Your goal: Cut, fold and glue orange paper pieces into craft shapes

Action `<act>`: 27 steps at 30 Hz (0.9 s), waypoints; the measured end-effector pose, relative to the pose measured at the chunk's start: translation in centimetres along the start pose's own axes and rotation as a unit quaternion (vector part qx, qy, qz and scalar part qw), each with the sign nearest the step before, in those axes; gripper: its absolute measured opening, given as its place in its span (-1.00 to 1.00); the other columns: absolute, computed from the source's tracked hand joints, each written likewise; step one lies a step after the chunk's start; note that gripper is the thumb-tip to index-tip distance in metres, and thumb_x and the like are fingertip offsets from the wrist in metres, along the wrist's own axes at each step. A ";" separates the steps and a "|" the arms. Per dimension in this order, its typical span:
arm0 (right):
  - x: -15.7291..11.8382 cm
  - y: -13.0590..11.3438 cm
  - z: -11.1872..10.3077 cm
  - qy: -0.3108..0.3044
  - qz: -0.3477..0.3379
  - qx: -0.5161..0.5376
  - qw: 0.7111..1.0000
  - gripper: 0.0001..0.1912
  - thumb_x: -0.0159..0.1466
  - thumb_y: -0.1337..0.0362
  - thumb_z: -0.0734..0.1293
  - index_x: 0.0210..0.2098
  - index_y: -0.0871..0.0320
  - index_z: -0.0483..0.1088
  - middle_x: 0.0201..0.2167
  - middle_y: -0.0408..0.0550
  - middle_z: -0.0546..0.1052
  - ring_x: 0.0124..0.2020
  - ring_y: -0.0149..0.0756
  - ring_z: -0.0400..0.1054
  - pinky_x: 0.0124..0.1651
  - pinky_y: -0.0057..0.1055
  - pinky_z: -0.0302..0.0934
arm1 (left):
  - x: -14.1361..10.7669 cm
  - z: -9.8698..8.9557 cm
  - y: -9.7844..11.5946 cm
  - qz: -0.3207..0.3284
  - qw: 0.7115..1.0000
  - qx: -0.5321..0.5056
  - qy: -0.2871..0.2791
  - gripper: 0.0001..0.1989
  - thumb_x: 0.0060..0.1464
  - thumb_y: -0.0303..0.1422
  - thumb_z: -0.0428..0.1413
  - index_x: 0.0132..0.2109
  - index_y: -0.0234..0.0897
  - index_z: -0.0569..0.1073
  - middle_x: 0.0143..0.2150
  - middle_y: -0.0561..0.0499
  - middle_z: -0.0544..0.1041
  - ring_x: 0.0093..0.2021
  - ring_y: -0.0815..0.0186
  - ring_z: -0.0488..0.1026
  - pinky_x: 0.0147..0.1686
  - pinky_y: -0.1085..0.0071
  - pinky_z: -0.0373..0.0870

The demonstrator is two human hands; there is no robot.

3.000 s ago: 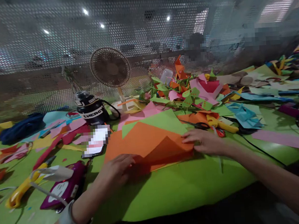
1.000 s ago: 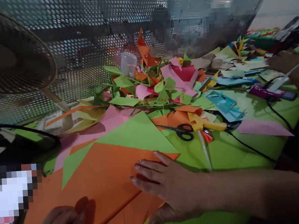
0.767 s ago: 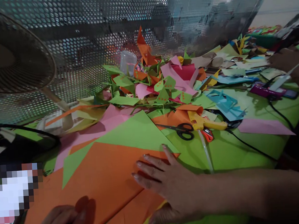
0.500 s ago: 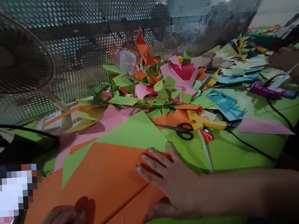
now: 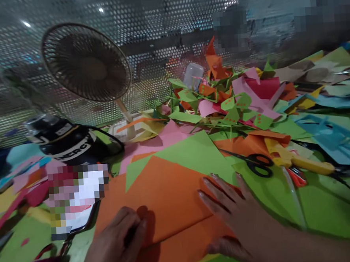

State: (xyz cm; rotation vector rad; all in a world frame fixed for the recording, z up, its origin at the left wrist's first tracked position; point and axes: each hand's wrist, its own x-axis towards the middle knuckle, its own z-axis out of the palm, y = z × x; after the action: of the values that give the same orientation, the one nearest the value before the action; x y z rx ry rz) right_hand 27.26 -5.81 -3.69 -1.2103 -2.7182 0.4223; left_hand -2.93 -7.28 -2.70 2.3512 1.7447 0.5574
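View swung left; phone (image 5: 84, 215), scissors (image 5: 249, 158) flank orange paper (image 5: 173, 194).

Dim light falls over a green surface (image 5: 325, 212) as small white lights glint against a perforated panel (image 5: 156, 25); the left hand (image 5: 116, 241) casts a dark shadow on orange paper (image 5: 169, 190), pixelated blocks mask a phone (image 5: 85, 195), outer edges soft.

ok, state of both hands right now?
Left hand: curled closed at the orange paper; can't tell if it grips anything.
Right hand: open, spread over the same paper, holding nothing visible.
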 end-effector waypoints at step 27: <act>0.4 0.1 0.0 -0.004 0.006 -0.034 0.999 -0.22 0.27 -0.24 0.06 0.34 0.04 0.02 0.36 0.13 0.04 0.35 0.24 -0.12 0.18 0.51 -0.33 | -0.4 1.1 0.1 0.089 0.969 0.230 0.015 -0.51 0.18 -0.48 -0.16 0.23 -0.17 0.28 0.19 -0.12 0.41 0.14 0.09 0.35 0.10 0.08 0.24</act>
State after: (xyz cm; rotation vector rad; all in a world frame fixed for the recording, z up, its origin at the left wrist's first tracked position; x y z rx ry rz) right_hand 27.09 -5.49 -3.69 -1.2461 -2.7548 0.3397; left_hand -2.50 -7.62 -3.76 2.8445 1.8490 0.2246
